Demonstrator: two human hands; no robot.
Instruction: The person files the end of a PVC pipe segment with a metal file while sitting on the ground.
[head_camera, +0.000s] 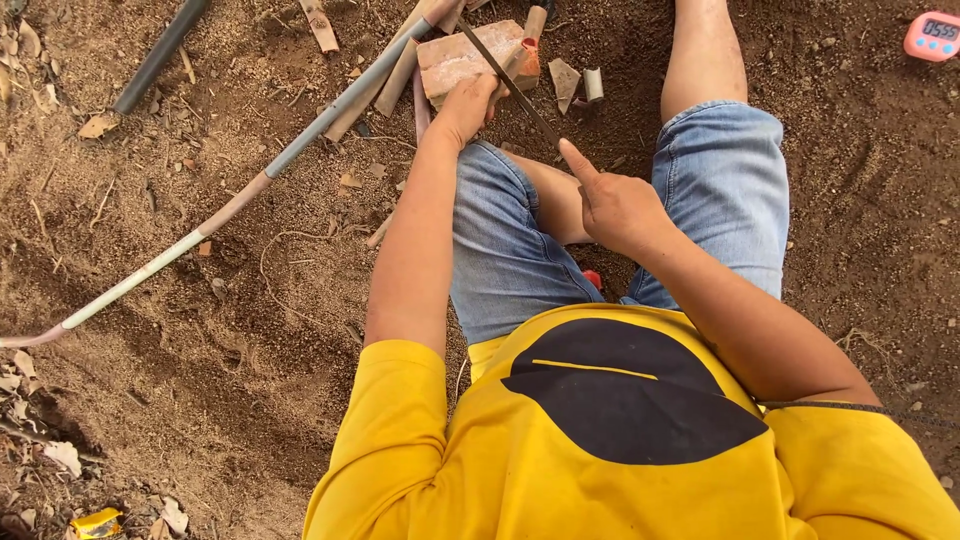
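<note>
I sit on bare soil in a yellow shirt and denim shorts. My left hand (466, 102) reaches forward and grips the near edge of a reddish brick (462, 52) lying on the ground between my knees. My right hand (612, 205) is closed around the handle end of a thin dark blade (508, 78), with the index finger stretched along it. The blade slants up and left across the brick's top. Short bamboo pieces (400, 78) lie against the brick's left side; whether one is pinned under the blade I cannot tell.
A long pale pole (230, 205) runs diagonally from the left edge to the brick. A dark pipe (158, 55) lies at top left. A pink digital timer (932, 36) sits at top right, cut offcuts (566, 80) beside the brick, a yellow object (96, 522) at bottom left.
</note>
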